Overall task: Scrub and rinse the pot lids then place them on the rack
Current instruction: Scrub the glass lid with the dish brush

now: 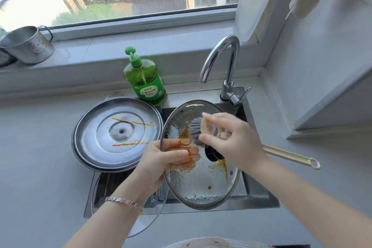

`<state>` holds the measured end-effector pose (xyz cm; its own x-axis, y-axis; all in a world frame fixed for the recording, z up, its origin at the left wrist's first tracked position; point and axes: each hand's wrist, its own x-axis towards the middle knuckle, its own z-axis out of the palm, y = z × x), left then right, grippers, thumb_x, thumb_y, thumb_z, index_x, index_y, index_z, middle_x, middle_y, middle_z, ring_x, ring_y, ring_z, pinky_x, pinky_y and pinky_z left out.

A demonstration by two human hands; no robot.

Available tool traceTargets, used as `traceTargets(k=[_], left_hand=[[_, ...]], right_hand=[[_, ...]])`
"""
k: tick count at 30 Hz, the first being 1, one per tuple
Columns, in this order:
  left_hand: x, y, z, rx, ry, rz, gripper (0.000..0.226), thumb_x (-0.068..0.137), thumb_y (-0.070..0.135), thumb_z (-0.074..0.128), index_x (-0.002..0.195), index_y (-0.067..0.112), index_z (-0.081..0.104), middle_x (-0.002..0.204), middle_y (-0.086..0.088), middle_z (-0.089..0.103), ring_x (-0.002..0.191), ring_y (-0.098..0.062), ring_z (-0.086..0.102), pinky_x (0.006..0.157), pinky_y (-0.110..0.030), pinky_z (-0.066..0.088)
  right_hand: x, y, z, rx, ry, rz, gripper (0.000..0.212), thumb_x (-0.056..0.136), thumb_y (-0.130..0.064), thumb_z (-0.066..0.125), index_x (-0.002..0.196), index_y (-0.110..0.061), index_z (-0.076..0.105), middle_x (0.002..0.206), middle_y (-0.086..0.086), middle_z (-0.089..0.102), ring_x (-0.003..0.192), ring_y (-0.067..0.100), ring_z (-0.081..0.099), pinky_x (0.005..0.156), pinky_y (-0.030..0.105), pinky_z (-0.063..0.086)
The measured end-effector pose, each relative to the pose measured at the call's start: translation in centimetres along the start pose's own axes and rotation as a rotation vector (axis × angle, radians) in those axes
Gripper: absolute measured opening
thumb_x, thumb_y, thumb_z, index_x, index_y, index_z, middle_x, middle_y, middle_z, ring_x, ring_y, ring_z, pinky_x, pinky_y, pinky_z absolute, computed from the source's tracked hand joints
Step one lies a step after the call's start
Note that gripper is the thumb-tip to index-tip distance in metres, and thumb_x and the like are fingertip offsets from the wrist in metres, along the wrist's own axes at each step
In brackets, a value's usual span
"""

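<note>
Scrubbing is the step in hand. The left hand (167,159) grips the left rim of a glass lid (201,183), tilted over the sink (259,193). The right hand (231,139) curls round a long-handled brush (196,130), bristles against the orange-smeared glass. Next probably comes rinsing, which calls for turning on the faucet (223,56), now dry. No rack shows.

A streaked steel lid (112,133) waits on the left. The soap bottle (146,80) on the far surface looks nearly full of green liquid.
</note>
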<state>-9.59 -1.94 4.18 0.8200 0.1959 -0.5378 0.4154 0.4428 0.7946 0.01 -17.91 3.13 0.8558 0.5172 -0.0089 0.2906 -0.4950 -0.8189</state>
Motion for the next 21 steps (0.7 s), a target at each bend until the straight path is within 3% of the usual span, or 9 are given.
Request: traceTargets(k=[2, 5, 6, 10, 14, 18, 19, 21], left_hand=[[-0.1, -0.2, 0.0, 0.0, -0.013, -0.015, 0.035, 0.059, -0.009, 0.067, 0.093, -0.007, 0.063, 0.083, -0.024, 0.071, 0.069, -0.033, 0.071, 0.061, -0.036, 0.06], [-0.2, -0.6, 0.1, 0.026, -0.039, -0.022, 0.033, 0.058, -0.011, 0.068, 0.09, -0.005, 0.065, 0.085, -0.026, 0.07, 0.07, -0.034, 0.071, 0.059, -0.035, 0.059], [-0.2, -0.6, 0.1, 0.029, -0.045, -0.021, 0.03, 0.058, -0.007, 0.065, 0.088, -0.004, 0.066, 0.085, -0.026, 0.071, 0.07, -0.033, 0.071, 0.058, -0.034, 0.059], [0.1, -0.6, 0.1, 0.022, -0.066, -0.016, 0.023, 0.058, -0.006, 0.065, 0.078, 0.001, 0.073, 0.085, -0.025, 0.071, 0.069, -0.032, 0.071, 0.055, -0.032, 0.057], [0.0, -0.6, 0.6, 0.045, -0.089, -0.025, 0.028, 0.058, -0.006, 0.065, 0.085, -0.003, 0.067, 0.082, -0.023, 0.071, 0.067, -0.031, 0.071, 0.057, -0.033, 0.059], [0.0, -0.5, 0.6, 0.068, -0.092, -0.042, 0.037, 0.058, -0.006, 0.064, 0.095, -0.01, 0.063, 0.082, -0.022, 0.072, 0.069, -0.03, 0.071, 0.058, -0.034, 0.058], [-0.1, -0.5, 0.6, 0.064, -0.094, -0.045, 0.037, 0.059, -0.007, 0.065, 0.096, -0.01, 0.063, 0.083, -0.023, 0.071, 0.069, -0.03, 0.071, 0.059, -0.035, 0.058], [-0.2, -0.5, 0.5, 0.069, -0.091, -0.05, 0.03, 0.064, -0.016, 0.067, 0.092, -0.007, 0.065, 0.084, -0.024, 0.071, 0.069, -0.032, 0.071, 0.061, -0.037, 0.06]], right_hand=[[0.5, 0.1, 0.0, -0.029, 0.014, -0.017, 0.045, 0.078, -0.043, 0.068, 0.121, -0.04, 0.058, 0.109, -0.023, 0.059, 0.087, 0.003, 0.056, 0.076, 0.025, 0.047], [3.0, 1.7, -1.7, 0.016, 0.127, 0.28, 0.041, 0.081, -0.044, 0.065, 0.12, -0.036, 0.06, 0.113, -0.013, 0.064, 0.101, 0.012, 0.056, 0.082, 0.031, 0.043], [2.8, 1.4, -1.6, 0.006, 0.123, 0.256, 0.041, 0.08, -0.045, 0.065, 0.12, -0.036, 0.061, 0.11, -0.013, 0.065, 0.098, 0.012, 0.057, 0.079, 0.031, 0.043], [0.3, -1.7, -0.1, -0.003, -0.049, -0.117, 0.047, 0.076, -0.044, 0.068, 0.122, -0.04, 0.058, 0.108, -0.022, 0.061, 0.079, 0.007, 0.056, 0.071, 0.026, 0.048], [3.7, -0.5, -2.0, -0.062, 0.125, 0.169, 0.048, 0.08, -0.048, 0.064, 0.126, -0.038, 0.055, 0.108, -0.015, 0.063, 0.09, 0.008, 0.056, 0.076, 0.031, 0.047], [0.9, -3.7, 0.2, -0.147, -0.061, -0.177, 0.046, 0.078, -0.049, 0.066, 0.123, -0.043, 0.056, 0.11, -0.021, 0.061, 0.09, -0.001, 0.056, 0.076, 0.026, 0.047], [1.1, -3.7, 0.2, -0.17, -0.054, -0.181, 0.046, 0.078, -0.049, 0.065, 0.123, -0.043, 0.056, 0.113, -0.022, 0.06, 0.093, 0.0, 0.055, 0.078, 0.027, 0.047], [3.1, -2.5, -0.9, -0.149, 0.037, 0.011, 0.046, 0.081, -0.049, 0.063, 0.126, -0.04, 0.055, 0.111, -0.019, 0.061, 0.092, 0.004, 0.052, 0.075, 0.028, 0.045]])
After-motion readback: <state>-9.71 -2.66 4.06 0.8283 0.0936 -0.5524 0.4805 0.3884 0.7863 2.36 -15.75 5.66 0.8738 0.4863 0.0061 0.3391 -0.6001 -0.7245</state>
